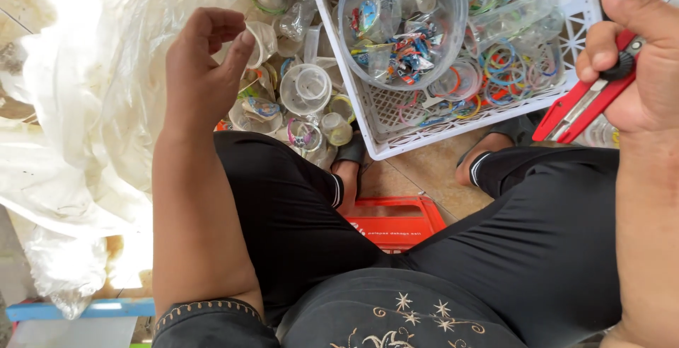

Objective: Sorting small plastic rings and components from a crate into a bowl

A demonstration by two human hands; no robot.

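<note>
Fingers of the right hand [640, 58] are closed round a red utility knife [583, 104], judged light, stiff and safest held by its handle; the left hand [205, 65] is loosely curled, empty.

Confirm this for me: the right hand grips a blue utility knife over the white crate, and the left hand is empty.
Not quite. The head view shows the utility knife in the right hand is red, not blue. It is held near the white crate, and the left hand is empty.
</note>
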